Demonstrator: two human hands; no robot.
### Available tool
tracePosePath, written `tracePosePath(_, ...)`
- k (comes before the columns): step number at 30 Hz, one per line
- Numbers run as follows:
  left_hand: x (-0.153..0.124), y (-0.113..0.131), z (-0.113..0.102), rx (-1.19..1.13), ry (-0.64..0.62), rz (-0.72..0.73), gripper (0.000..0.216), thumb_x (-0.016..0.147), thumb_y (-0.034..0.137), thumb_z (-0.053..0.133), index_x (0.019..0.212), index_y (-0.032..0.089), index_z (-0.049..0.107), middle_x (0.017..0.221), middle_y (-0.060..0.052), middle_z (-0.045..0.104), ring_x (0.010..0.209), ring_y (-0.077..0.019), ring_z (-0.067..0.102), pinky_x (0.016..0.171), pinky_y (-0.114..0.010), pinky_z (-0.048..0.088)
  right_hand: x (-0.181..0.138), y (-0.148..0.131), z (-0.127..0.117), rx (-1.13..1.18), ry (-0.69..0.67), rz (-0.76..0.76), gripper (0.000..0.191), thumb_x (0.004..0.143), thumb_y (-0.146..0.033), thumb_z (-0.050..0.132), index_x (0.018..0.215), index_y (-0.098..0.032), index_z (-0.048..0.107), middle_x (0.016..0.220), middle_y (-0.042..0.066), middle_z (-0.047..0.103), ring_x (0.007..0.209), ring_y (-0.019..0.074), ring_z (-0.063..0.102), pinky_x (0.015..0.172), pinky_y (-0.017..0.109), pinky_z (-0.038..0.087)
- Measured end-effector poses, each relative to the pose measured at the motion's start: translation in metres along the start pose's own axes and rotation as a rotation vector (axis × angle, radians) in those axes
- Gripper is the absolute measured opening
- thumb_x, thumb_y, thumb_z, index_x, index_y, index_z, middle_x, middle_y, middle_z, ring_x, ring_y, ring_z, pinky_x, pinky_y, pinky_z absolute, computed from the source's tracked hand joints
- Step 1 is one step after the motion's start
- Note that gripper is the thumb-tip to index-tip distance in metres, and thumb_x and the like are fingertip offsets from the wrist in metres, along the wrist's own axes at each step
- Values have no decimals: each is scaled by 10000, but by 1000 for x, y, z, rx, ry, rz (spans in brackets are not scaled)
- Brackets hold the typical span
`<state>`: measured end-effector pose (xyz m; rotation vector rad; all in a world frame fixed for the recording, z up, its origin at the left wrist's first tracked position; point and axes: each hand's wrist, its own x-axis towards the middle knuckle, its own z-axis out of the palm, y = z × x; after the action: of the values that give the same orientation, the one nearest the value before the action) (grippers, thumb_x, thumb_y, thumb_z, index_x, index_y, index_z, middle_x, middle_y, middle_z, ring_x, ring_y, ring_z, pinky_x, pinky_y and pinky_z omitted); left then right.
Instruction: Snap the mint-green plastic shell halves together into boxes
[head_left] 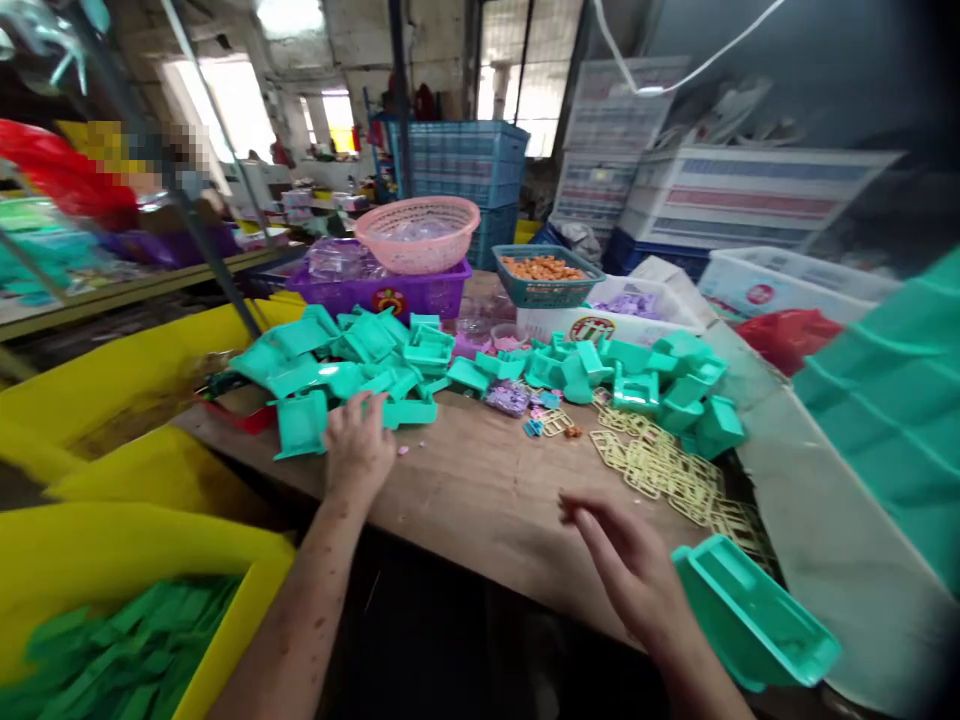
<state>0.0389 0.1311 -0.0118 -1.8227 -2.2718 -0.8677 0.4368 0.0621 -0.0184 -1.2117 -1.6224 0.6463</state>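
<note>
Your left hand (358, 440) is flat on the wooden table (480, 480), fingers spread loosely over the edge of the teal plastic parts pile (352, 365). Your right hand (630, 565) hovers open and empty (fingers relaxed), just beside a teal tray piece (754, 615) near the cream frames (667, 470).

Left hand (358, 445): forearm bare, extended forward, palm down, fingers curled loosely. Right hand (626, 560): forearm bare, raised lower right, palm turned inward, fingers partly spread and slightly bent, holding nothing. Hands well apart.
</note>
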Motion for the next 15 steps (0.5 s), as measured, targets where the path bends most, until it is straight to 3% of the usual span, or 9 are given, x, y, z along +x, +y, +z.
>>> tracePosePath(3, 3, -34, -4, 3, -7, -40, 481, 1122, 244, 586, 1530, 130, 816, 1729, -322, 665, 1589, -648, 549, 1276, -957, 507, 75, 16, 36, -78, 97, -71, 465, 1195, -665, 686, 1308, -296, 945, 1477, 173, 874, 1375, 356, 854, 1075, 511, 788)
tracePosePath(6, 21, -61, 9, -36, -22, 47, 475, 1100, 272, 607, 1509, 148, 813, 1613, -294, 682, 1581, -580, 583, 1357, -874, 510, 143, 50, 56, -210, 266, -40, 425, 1193, -550, 766, 1458, -235, 871, 1653, 193, 765, 1584, 393, 735, 1281, 617, 701)
tracePosePath(8, 38, -73, 21, -75, -36, 130, 430, 1068, 264, 639, 1445, 170, 823, 1484, -258, 691, 1517, -513, 639, 1378, -783, 543, 176, 72, 54, -314, 393, 2, 492, 1173, -485, 859, 1585, -225, 791, 1777, 174, 704, 1670, 420, 676, 1385, 707, 616)
tracePosePath(12, 64, -77, 28, -140, -65, 269, 154, 1115, 268, 708, 1208, 197, 809, 1369, -175, 719, 1359, -392, 725, 1304, -654, 632, 208, 88, 38, -502, 499, 25, 541, 1167, -443, 901, 1648, -241, 761, 1854, 165, 665, 1689, 430, 674, 1404, 738, 604)
tracePosePath(14, 58, -69, 18, -131, -93, 320, 182, 1164, 358, 821, 1211, 184, 795, 1412, -126, 776, 1377, -346, 751, 1298, -642, 642, 219, 79, 52, -555, 462, -40, 512, 1174, -459, 897, 1619, -236, 777, 1777, 159, 725, 1589, 395, 750, 1331, 685, 675)
tracePosePath(15, 50, -63, 10, -114, -119, 347, 232, 1156, 390, 876, 1233, 182, 810, 1437, -121, 800, 1397, -343, 765, 1292, -638, 654, 226, 70, 71, -561, 431, -95, 502, 1180, -471, 891, 1608, -235, 781, 1734, 155, 752, 1530, 376, 783, 1288, 653, 707)
